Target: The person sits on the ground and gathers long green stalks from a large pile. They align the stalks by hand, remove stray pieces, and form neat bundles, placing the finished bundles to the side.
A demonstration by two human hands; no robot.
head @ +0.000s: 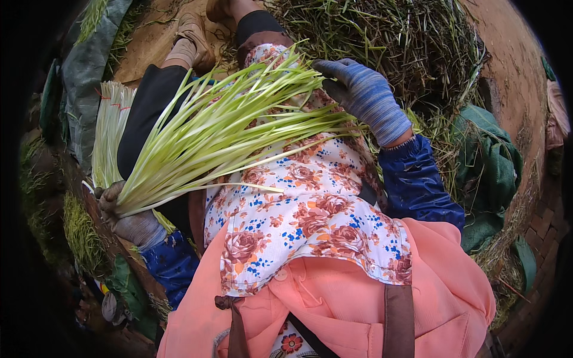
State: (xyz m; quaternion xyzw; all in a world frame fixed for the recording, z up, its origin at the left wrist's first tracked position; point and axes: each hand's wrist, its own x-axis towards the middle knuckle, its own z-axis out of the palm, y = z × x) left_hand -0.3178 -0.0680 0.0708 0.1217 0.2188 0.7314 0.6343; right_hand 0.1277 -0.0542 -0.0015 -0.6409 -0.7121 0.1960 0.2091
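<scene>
A loose bunch of pale yellow-green leafy stalks (pixel 233 129), perhaps garlic chives, lies fanned across my lap over a floral apron (pixel 309 179). My left hand (pixel 127 215), in a soiled knit glove, is closed around the white stem ends at the left. At the leaf tips on the right is my right hand (pixel 362 94), in a blue-grey striped glove with a dark palm, its fingers bent and apart; whether it touches the tips is hard to tell. Beyond my left leg stand pale stalk bundles (pixel 112 121) tied with red bands.
A big heap of dark, withered stalks (pixel 403 44) lies ahead and to the right. Beside it is crumpled green woven sacking (pixel 488 170). Grey-green sheeting (pixel 85 76) lies at the left, with more green stalks (pixel 83 232) nearer. My shoe (pixel 197 40) rests on the brown floor.
</scene>
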